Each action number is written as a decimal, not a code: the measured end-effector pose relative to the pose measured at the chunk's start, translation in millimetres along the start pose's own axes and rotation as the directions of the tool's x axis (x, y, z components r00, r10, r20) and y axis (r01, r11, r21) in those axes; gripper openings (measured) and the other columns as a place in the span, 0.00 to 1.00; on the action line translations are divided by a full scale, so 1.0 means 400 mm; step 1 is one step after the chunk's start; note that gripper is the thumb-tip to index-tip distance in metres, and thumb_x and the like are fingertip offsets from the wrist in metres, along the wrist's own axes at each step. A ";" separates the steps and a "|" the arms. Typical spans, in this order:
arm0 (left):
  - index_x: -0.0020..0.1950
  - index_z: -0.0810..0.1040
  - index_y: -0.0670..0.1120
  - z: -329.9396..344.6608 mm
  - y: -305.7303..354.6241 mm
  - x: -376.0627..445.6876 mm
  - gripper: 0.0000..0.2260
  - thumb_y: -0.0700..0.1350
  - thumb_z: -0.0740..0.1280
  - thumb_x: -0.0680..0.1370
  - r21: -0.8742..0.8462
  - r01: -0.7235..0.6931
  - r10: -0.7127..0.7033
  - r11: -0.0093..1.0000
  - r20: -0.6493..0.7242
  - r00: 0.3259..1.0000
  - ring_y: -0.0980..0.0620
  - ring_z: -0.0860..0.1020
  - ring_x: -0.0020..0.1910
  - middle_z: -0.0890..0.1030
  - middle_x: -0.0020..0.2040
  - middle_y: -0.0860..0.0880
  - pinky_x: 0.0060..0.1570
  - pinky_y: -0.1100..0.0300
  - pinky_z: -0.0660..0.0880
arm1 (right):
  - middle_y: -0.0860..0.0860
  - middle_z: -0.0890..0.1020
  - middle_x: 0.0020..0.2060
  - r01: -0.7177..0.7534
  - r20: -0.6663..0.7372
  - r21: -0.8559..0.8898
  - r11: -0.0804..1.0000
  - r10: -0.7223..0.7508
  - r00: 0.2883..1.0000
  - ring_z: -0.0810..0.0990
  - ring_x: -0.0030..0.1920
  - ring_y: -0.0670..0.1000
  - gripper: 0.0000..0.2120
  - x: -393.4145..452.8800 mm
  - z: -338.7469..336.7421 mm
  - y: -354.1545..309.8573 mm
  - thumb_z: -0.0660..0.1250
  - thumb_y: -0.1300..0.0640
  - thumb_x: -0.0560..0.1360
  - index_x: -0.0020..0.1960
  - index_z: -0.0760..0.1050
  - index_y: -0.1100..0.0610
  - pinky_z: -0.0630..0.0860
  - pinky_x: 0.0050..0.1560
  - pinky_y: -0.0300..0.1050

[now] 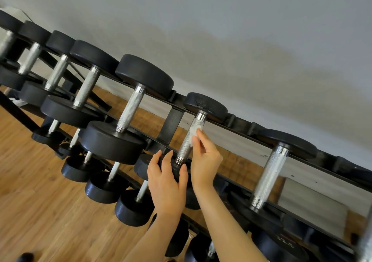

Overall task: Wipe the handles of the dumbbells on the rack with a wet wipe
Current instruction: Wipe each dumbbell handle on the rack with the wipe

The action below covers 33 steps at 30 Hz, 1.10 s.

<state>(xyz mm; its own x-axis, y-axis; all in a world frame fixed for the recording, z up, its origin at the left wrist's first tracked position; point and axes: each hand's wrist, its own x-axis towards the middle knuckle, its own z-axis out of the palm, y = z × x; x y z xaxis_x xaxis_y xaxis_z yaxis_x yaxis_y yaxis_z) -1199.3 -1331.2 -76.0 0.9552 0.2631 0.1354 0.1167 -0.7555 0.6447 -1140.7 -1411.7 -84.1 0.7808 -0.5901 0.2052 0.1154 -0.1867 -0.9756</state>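
A row of black dumbbells with knurled silver handles lies across the top tier of a black rack point(241, 123). My right hand point(203, 157) pinches a small white wet wipe point(194, 131) against the handle point(188, 141) of a small dumbbell in the middle. My left hand point(166, 183) grips that dumbbell's near black head point(142, 166), fingers curled over its edge. Its far head point(205, 105) rests on the back rail. A bigger dumbbell handle point(130, 108) lies to the left and another point(268, 176) to the right.
Smaller dumbbells point(104, 187) hang on a lower tier under my arms. The floor point(40, 201) is brown wood planks, and a grey wall point(221, 30) rises behind the rack. More dumbbells point(86, 86) run off to the far left.
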 end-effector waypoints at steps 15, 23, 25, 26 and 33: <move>0.67 0.75 0.45 0.001 -0.003 0.002 0.22 0.55 0.64 0.76 0.011 0.011 -0.011 1.000 0.008 1.000 0.45 0.65 0.72 0.68 0.72 0.44 0.66 0.42 0.70 | 0.53 0.84 0.53 0.027 0.036 -0.023 0.999 -0.026 0.999 0.82 0.54 0.45 0.11 -0.003 -0.002 -0.005 0.68 0.62 0.77 0.58 0.80 0.59 0.79 0.50 0.37; 0.67 0.75 0.45 0.001 0.000 0.001 0.22 0.55 0.63 0.77 0.003 0.008 -0.008 1.000 0.008 1.000 0.45 0.65 0.73 0.68 0.72 0.44 0.68 0.46 0.67 | 0.54 0.84 0.52 0.016 0.030 -0.037 0.999 -0.015 0.999 0.82 0.54 0.47 0.11 0.019 0.000 -0.006 0.67 0.62 0.77 0.58 0.81 0.60 0.79 0.50 0.36; 0.67 0.75 0.45 0.001 0.003 0.001 0.22 0.55 0.63 0.77 0.000 0.018 -0.018 1.000 0.006 1.000 0.45 0.65 0.73 0.68 0.72 0.44 0.68 0.45 0.67 | 0.53 0.84 0.54 0.022 0.055 -0.055 0.998 -0.019 0.998 0.82 0.55 0.47 0.11 -0.008 -0.006 0.002 0.68 0.62 0.76 0.58 0.81 0.59 0.80 0.51 0.39; 0.67 0.75 0.45 0.001 0.004 0.001 0.22 0.55 0.63 0.77 0.001 0.021 -0.021 1.000 0.005 1.000 0.45 0.65 0.73 0.68 0.72 0.44 0.68 0.44 0.67 | 0.53 0.83 0.55 0.031 0.063 -0.055 0.998 -0.028 0.998 0.81 0.56 0.46 0.11 -0.014 -0.007 0.002 0.68 0.63 0.76 0.58 0.81 0.59 0.80 0.51 0.38; 0.67 0.75 0.45 0.000 0.002 -0.001 0.22 0.56 0.63 0.77 0.020 0.007 -0.007 1.000 0.015 1.000 0.45 0.64 0.73 0.68 0.73 0.44 0.68 0.45 0.67 | 0.55 0.81 0.57 0.057 0.003 -0.035 0.998 -0.057 0.998 0.79 0.56 0.44 0.08 0.037 0.016 -0.008 0.68 0.64 0.76 0.54 0.82 0.59 0.78 0.51 0.35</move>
<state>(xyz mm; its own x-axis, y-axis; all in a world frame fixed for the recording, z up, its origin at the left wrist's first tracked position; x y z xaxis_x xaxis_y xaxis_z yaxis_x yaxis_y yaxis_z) -1199.6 -1331.8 -75.6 0.9583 0.2595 0.1196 0.1287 -0.7657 0.6302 -1125.6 -1415.0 -78.3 0.7747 -0.5761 0.2607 0.1388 -0.2473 -0.9590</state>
